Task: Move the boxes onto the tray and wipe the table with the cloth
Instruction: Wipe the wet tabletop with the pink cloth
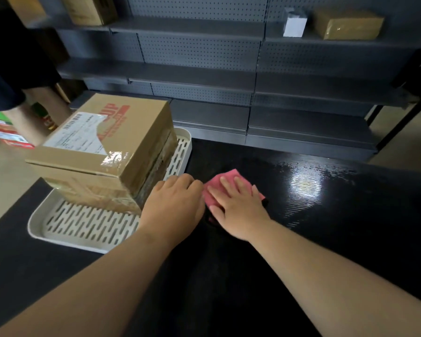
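Right hand (238, 210) is pressing flat-fingered on the pink cloth (225, 177), bare table (326, 190) lying frame-right of it; left hand (173, 205) is curling by the tray (34, 227), grip unclear.

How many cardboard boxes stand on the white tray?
2. A labelled box sits on top of a tape-wrapped box, stacked on the tray. Any smaller box behind them would be hidden.

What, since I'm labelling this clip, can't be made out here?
- Head view: the label on the top box, its print blurred.
- Head view: the lower box, mostly covered by the top box.
- Head view: whether the left hand pinches the cloth; curled fingers hide the contact.
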Motion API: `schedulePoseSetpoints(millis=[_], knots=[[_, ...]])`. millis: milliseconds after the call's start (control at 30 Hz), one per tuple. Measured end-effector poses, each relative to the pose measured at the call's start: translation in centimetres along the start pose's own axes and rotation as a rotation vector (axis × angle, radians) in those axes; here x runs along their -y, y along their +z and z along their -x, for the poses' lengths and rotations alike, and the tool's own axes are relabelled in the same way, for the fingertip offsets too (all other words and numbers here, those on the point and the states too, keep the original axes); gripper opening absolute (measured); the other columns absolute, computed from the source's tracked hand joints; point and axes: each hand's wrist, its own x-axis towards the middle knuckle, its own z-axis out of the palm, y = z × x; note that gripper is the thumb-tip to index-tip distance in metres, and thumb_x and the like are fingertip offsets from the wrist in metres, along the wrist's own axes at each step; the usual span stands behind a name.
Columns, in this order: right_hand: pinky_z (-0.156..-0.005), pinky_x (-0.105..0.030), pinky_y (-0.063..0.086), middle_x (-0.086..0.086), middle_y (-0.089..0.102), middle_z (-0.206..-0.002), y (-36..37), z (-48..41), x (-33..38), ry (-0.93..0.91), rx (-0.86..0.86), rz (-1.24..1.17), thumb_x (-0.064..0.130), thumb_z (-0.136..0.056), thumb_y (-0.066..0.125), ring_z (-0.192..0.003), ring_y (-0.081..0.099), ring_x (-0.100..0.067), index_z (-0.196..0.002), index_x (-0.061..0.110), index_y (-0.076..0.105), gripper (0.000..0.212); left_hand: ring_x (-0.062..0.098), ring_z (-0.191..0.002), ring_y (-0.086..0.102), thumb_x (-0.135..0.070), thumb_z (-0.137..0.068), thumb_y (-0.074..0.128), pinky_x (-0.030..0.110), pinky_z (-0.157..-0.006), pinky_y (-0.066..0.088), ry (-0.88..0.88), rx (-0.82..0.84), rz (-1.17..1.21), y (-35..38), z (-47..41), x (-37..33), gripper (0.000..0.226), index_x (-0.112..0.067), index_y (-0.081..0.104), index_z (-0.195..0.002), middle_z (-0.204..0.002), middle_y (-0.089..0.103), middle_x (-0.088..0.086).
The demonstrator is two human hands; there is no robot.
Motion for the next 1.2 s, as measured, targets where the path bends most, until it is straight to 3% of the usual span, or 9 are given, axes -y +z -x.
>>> schedulePoseSetpoints(millis=[100, 200, 300, 400, 500, 767, 933, 1100, 1200], knots=[[-0.116, -0.053, -0.001, 0.007, -0.009, -0.16, 1.1, 4.6, -1.0, -0.063, 0.011, 0.049, 0.066, -0.087, 0.002, -0.147, -0.011, -0.021, -0.148, 0.045, 0.003, 0.064, 0.023, -0.107, 0.056, -0.037, -0.095, 0.038, 0.037, -0.091, 0.042, 0.021, 0.011, 0.035, -0.2, 0.9, -0.6, 0.03, -0.021, 0.059, -0.109, -0.11, 0.058, 0.0], [-0.116, -0.05, 0.007, 0.011, -0.002, -0.16, 1.2, 8.5, -4.2, 0.044, -0.004, 0.095, 0.07, -0.071, -0.01, -0.148, -0.003, -0.019, -0.148, 0.046, 0.008, 0.082, 0.018, -0.111, 0.051, -0.039, -0.097, 0.035, 0.034, -0.096, 0.041, 0.026, 0.081, 0.086, 0.3, 3.1, -1.0, 0.03, -0.024, 0.055, -0.115, -0.115, 0.054, -0.004], [-0.115, -0.05, 0.015, 0.009, 0.002, -0.16, 1.3, 10.0, -9.7, 0.296, -0.053, 0.079, 0.071, -0.08, 0.002, -0.147, 0.002, -0.02, -0.148, 0.043, 0.011, 0.075, 0.016, -0.113, 0.048, -0.039, -0.099, 0.033, 0.031, -0.098, 0.04, 0.026, 0.147, 0.113, 1.1, 5.9, -0.6, 0.03, -0.026, 0.051, -0.119, -0.12, 0.05, -0.005], [-0.112, -0.059, 0.022, 0.004, 0.005, -0.161, 0.6, 9.2, -14.0, 0.589, -0.061, -0.026, 0.059, -0.092, 0.019, -0.146, 0.005, -0.027, -0.15, 0.039, 0.01, 0.061, 0.014, -0.117, 0.046, -0.038, -0.099, 0.032, 0.03, -0.1, 0.04, 0.007, 0.189, 0.129, 2.2, 8.7, 0.1, 0.033, -0.025, 0.048, -0.125, -0.126, 0.048, -0.006], [-0.112, -0.061, 0.018, 0.003, 0.002, -0.161, 0.6, 7.8, -11.1, 0.7, -0.057, -0.096, 0.053, -0.096, 0.018, -0.146, 0.005, -0.031, -0.15, 0.038, 0.006, 0.058, 0.014, -0.122, 0.044, -0.038, -0.099, 0.032, 0.029, -0.103, 0.037, -0.02, 0.24, 0.127, 3.2, 12.0, 1.0, 0.036, -0.025, 0.046, -0.13, -0.132, 0.046, -0.007], [-0.117, -0.055, 0.001, 0.005, -0.009, -0.16, 4.2, 9.2, 5.2, 0.301, -0.047, -0.028, 0.053, -0.098, 0.018, -0.147, -0.008, -0.025, -0.15, 0.039, 0.004, 0.056, 0.019, -0.136, 0.031, -0.042, -0.099, 0.032, 0.033, -0.108, 0.034, -0.068, 0.275, 0.062, 4.5, 15.3, 2.7, 0.047, -0.023, 0.034, -0.142, -0.149, 0.03, 0.0], [-0.117, -0.049, 0.011, 0.009, 0.002, -0.16, 5.2, 14.6, 2.1, 0.147, -0.08, 0.094, 0.069, -0.077, -0.004, -0.148, 0.001, -0.02, -0.148, 0.045, 0.009, 0.076, 0.021, -0.14, 0.026, -0.042, -0.1, 0.032, 0.034, -0.11, 0.031, -0.037, 0.273, 0.071, 4.8, 14.4, 1.8, 0.052, -0.023, 0.025, -0.147, -0.153, 0.026, 0.002], [-0.114, -0.057, 0.019, 0.0, 0.008, -0.161, 4.2, 16.7, -10.2, 0.691, -0.11, -0.046, 0.065, -0.086, 0.012, -0.146, 0.009, -0.03, -0.15, 0.036, 0.012, 0.07, 0.024, -0.141, 0.023, -0.043, -0.1, 0.032, 0.039, -0.112, 0.032, -0.052, 0.319, 0.103, 5.0, 13.3, 1.5, 0.053, -0.023, 0.022, -0.148, -0.154, 0.023, 0.004], [-0.115, -0.056, 0.014, -0.001, 0.002, -0.161, 3.4, 14.6, -8.6, 0.861, -0.083, -0.133, 0.05, -0.097, 0.018, -0.145, 0.005, -0.033, -0.151, 0.034, 0.006, 0.057, 0.024, -0.142, 0.021, -0.043, -0.099, 0.033, 0.041, -0.115, 0.028, -0.081, 0.329, 0.126, 5.3, 13.2, 1.4, 0.054, -0.025, 0.021, -0.149, -0.155, 0.022, 0.003]])
